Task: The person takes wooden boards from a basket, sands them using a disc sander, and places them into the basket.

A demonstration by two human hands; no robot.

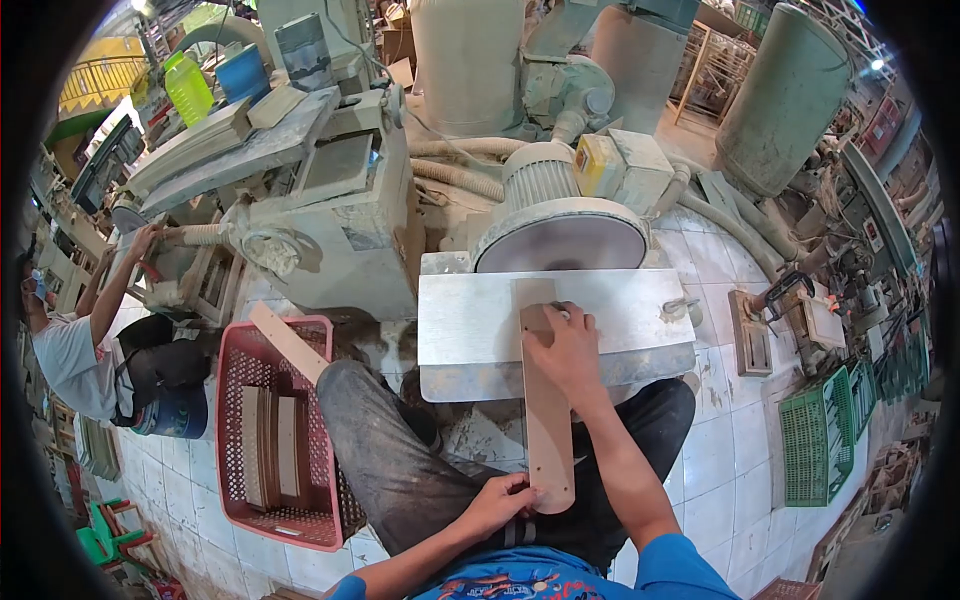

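A long wooden slat (pixel 547 430) with a rounded near end and small holes lies lengthwise in front of me. Its far end rests on the pale metal work table (pixel 460 310) of a disc sander (pixel 562 240), close to the disc. My right hand (pixel 566 350) is closed over the slat's far part, thumb on one side and fingers on the other. Pinching the near end by its left edge, my left hand (pixel 500 503) holds it above my lap. Whether the far end touches the disc I cannot tell.
On my left stands a red plastic basket (pixel 228 440) with several wooden slats (pixel 262 450) inside and one leaning out. A co-worker (pixel 85 350) sits farther left beside another machine (pixel 340 220). Green crates (pixel 805 440) and a clamp (pixel 790 290) are at the right.
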